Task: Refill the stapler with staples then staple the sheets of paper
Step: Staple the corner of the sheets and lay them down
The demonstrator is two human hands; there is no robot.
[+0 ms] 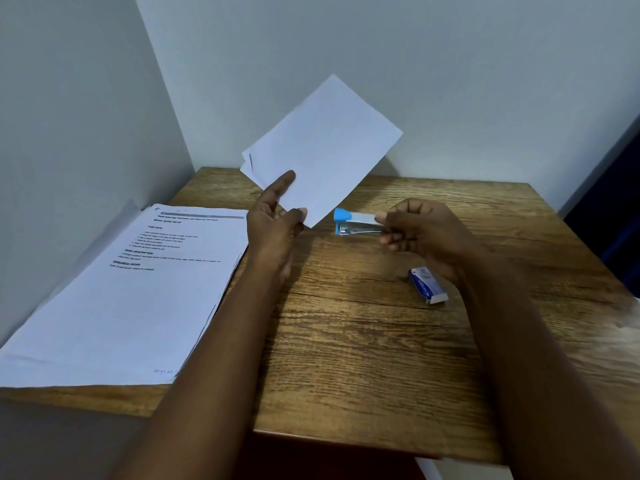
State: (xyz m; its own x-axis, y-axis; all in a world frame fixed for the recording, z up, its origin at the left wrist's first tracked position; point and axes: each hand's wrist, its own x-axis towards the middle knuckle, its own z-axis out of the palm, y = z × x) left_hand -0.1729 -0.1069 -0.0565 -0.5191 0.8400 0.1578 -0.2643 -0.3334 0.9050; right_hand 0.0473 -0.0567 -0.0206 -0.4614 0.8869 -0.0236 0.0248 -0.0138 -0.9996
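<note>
Holding the stapler (356,222) closed in our right hand (419,233), grip curled tight around its rear, we keep it lifted just above the table (346,341), nose pointing left. Our left hand (277,220) pinches the small sheets of paper (322,150) at their lower corner, raised and tilted, near the stapler's mouth but not yet in it. Near our right wrist lies the staple box (427,285); a printed stack (138,289) sits far left. The sheets look fanned at one edge, so stapling now may miss a sheet.
</note>
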